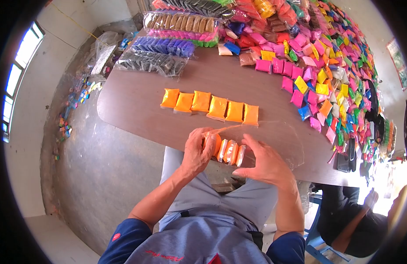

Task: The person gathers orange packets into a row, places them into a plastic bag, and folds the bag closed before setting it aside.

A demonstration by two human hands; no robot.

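Observation:
A short row of orange packets stands on edge at the table's near edge, pressed side against side. My left hand is closed around the left end of this row, with its fingertips partly hidden. At the right end, my right hand is open, thumb and fingers spread close to the last packet. A clear plastic bag lies flat beside and behind my right hand. Farther in, several orange packets lie flat in a line on the brown table.
A large heap of mixed-colour packets covers the table's right side. Bagged rows of black packets, blue packets and brown packets are stacked at the back. Another person sits at the lower right on a blue chair.

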